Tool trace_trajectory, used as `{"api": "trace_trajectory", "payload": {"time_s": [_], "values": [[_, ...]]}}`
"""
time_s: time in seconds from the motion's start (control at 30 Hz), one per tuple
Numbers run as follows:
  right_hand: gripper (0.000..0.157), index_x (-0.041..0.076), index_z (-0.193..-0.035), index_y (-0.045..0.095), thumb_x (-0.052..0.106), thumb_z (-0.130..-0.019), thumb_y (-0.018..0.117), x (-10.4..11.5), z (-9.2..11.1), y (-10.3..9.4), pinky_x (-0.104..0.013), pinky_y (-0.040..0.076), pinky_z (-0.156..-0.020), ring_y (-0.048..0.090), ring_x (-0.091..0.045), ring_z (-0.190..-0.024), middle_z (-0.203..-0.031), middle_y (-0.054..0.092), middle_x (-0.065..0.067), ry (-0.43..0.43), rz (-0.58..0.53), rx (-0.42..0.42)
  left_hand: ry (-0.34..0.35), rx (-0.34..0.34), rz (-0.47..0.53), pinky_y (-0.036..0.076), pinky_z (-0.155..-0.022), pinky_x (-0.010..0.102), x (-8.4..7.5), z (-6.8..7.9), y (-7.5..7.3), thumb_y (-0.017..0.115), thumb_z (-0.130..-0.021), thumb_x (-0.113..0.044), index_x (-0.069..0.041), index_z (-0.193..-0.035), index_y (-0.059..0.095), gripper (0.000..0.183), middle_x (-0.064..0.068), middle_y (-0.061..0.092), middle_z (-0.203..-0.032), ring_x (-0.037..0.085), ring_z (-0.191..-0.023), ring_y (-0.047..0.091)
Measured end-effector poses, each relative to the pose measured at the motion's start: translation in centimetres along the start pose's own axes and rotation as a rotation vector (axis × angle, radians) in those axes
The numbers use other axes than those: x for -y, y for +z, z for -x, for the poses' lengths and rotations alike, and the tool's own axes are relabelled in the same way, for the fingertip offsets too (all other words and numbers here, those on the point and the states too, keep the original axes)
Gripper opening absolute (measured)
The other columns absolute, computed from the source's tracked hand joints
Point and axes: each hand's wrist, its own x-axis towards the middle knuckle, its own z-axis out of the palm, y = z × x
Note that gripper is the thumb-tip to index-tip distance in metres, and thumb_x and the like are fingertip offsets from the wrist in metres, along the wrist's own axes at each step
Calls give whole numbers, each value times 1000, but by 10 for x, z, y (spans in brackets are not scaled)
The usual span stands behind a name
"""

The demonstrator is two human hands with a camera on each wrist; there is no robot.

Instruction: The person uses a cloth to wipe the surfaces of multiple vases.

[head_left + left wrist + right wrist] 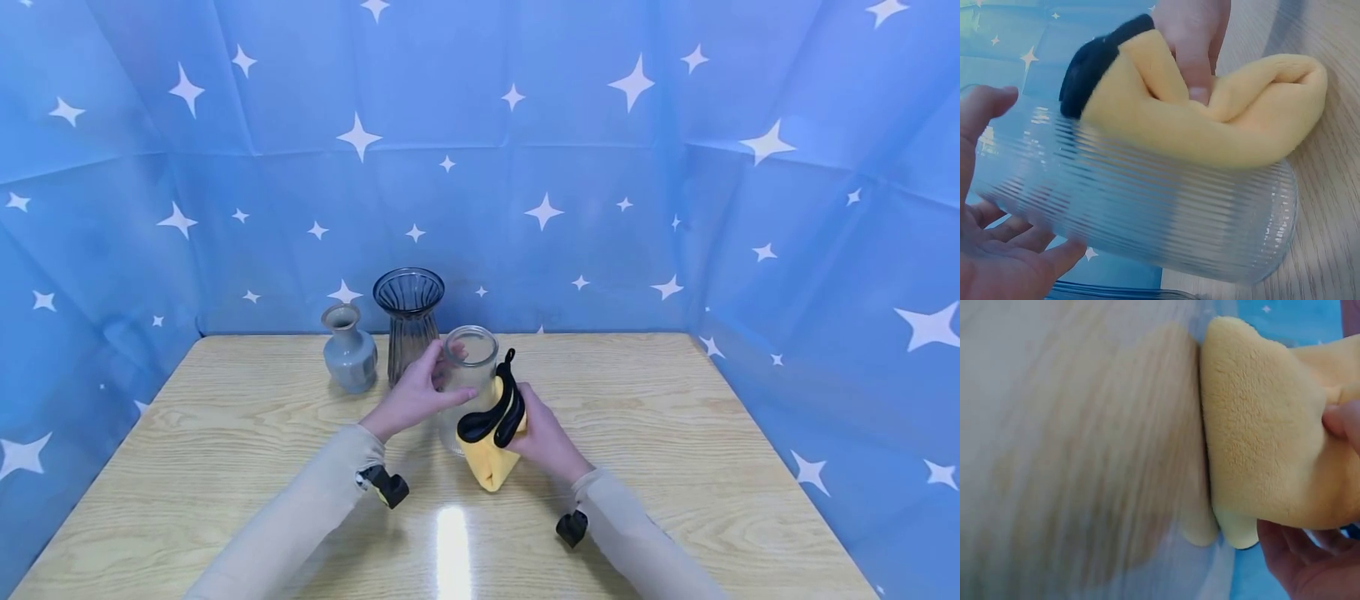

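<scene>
A clear ribbed glass vase (468, 375) stands upright near the middle of the table. My left hand (416, 398) is spread loosely about its upper part, fingers behind and thumb in front. In the left wrist view the thumb (1000, 100) stands off the glass, while the fingertips come right at its side. My right hand (546, 437) pinches a folded yellow cloth (491, 462) with black edging against the vase's right side. Thumb and fingers grip the cloth's folds in the right wrist view, where the cloth (1260, 425) lies along the ribbed glass.
Behind my left hand stands a dark fluted glass vase (408, 333), with a small grey-blue vase (350, 358) to its left. The wooden table (675, 433) ends at a blue star-patterned curtain (480, 192) at the back and sides.
</scene>
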Motion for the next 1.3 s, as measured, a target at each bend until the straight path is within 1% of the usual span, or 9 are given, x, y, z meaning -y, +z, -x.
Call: {"api": "trace_trajectory", "payload": {"time_s": [0.1, 0.23, 0.37, 0.5, 0.67, 0.87, 1.03, 1.17, 1.3], "values": [[68, 3, -126, 46, 1, -70, 85, -1, 1, 3, -45, 45, -95, 56, -23, -108, -117, 58, -8, 25, -11, -1, 9, -19, -12, 45, -98, 45, 1, -2, 1, 79, -82, -18, -11, -131, 45, 61, 9, 54, -129, 29, -120, 52], [68, 4, -125, 47, 1, -69, 86, -2, 2, 5, -44, 45, -95, 56, -21, -107, -116, 58, -6, 49, -22, -5, 5, -31, -24, 44, -100, 45, 1, -3, 0, 80, -81, -18, -12, -131, 47, 61, 12, 54, -132, 30, -121, 52], [63, 5, -123, 49, -2, -70, 84, -3, 2, 4, -45, 45, -95, 56, -23, -107, -115, 59, -7, 20, -21, -20, -13, -21, -21, 39, -105, 45, 1, -3, -2, 81, -81, -21, -11, -132, 49, 61, 10, 54, -134, 30, -126, 48], [57, 6, -120, 49, -4, -74, 80, 1, 2, -2, -45, 47, -93, 56, -22, -106, -114, 59, -7, -5, -53, -23, -2, 5, -12, 36, -107, 42, 4, -3, -4, 81, -80, -20, -8, -135, 49, 65, 9, 54, -135, 29, -129, 45], [54, 7, -122, 48, -2, -79, 77, 15, -5, -12, -44, 49, -88, 56, -23, -105, -116, 58, -9, -35, -96, -39, 24, 47, -7, 36, -107, 40, 5, -3, -8, 79, -82, -15, -8, -136, 48, 63, 9, 53, -136, 29, -130, 44], [52, 9, -125, 45, -2, -83, 73, 42, -18, -28, -44, 49, -84, 56, -25, -104, -117, 57, -12, -55, -113, -76, 29, 82, 2, 36, -106, 44, 4, -4, -12, 72, -84, -3, -7, -141, 44, 64, 13, 51, -138, 31, -131, 43], [51, 5, -125, 43, -3, -84, 72, 58, -26, -38, -45, 48, -83, 53, -26, -101, -112, 55, -15, -78, -159, -121, 24, 109, 18, 36, -106, 45, 2, -4, -12, 73, -84, -5, -5, -141, 44, 64, 14, 51, -138, 30, -131, 43], [49, 4, -123, 42, -3, -84, 72, 65, -29, -42, -42, 47, -81, 51, -25, -96, -108, 53, -15, -75, -189, -136, 21, 114, 15, 36, -106, 46, 2, -3, -12, 74, -85, -6, -6, -141, 44, 64, 14, 51, -138, 31, -131, 42], [51, 1, -125, 41, -6, -84, 70, 67, -25, -40, -37, 46, -78, 48, -24, -96, -113, 51, -16, -53, -206, -129, 21, 123, 3, 36, -106, 45, 2, -3, -12, 74, -85, -8, -7, -141, 44, 64, 12, 51, -138, 29, -131, 42]]}}
